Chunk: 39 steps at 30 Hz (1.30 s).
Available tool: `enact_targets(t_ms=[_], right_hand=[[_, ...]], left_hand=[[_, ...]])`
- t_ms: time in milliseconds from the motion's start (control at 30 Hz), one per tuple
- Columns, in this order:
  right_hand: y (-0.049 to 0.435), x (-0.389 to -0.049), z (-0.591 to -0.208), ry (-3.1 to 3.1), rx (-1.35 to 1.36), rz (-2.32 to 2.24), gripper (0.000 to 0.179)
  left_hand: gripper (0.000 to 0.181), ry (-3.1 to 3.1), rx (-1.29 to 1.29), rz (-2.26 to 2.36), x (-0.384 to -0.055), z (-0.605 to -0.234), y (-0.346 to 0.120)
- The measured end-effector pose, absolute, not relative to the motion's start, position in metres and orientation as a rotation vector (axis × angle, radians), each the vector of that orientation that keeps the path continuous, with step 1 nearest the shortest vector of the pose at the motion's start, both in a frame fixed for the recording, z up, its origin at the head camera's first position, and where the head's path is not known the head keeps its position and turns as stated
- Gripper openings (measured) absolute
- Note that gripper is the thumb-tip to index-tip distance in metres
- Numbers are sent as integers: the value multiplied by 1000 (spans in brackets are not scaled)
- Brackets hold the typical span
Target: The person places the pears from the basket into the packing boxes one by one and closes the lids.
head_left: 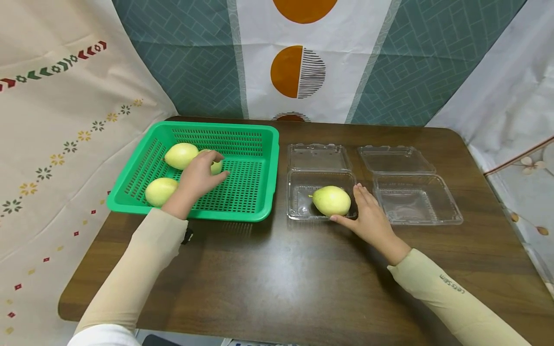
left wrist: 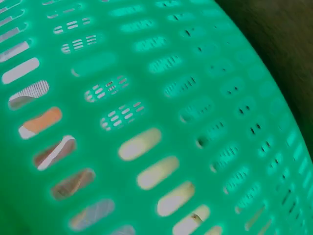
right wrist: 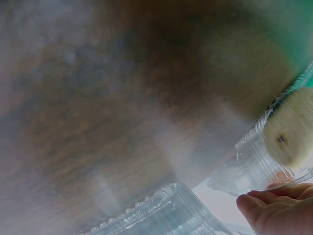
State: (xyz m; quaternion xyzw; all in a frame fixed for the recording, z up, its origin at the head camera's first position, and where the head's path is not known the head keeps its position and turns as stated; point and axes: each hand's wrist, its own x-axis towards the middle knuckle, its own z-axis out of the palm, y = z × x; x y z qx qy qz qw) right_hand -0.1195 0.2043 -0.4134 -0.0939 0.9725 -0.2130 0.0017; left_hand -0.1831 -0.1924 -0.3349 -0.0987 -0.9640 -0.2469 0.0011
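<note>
My left hand (head_left: pixel 200 174) reaches into the green basket (head_left: pixel 273 168), thumb and fingers spread apart over a pale yellow pear (head_left: pixel 217 167) that it partly covers. Two more pears, one behind (head_left: pixel 181 156) and one in front (head_left: pixel 161 191), lie to the left of that hand. In the left wrist view the basket's slotted wall (left wrist: pixel 98 156) hides the hand. My right hand (head_left: pixel 371 218) rests at the right front corner of an open clear plastic clamshell box (head_left: pixel 298 192), fingers straight along its side. Inside that box lies a single pear (head_left: pixel 331 201), its stem pointing left.
A second open clamshell box (head_left: pixel 409 204) stands on the brown wooden table (head_left: pixel 281 278), to the right of the first. Patterned cloth (head_left: pixel 298 72) hangs behind the table, with more cloth along both sides.
</note>
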Motion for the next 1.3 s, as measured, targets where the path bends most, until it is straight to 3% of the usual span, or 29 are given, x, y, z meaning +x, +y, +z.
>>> enact_targets(t_ms=[1300], right_hand=[[207, -120, -412, 3066, -325, -689, 104]], left_hand=[[57, -3130, -214, -671, -173, -338, -240]])
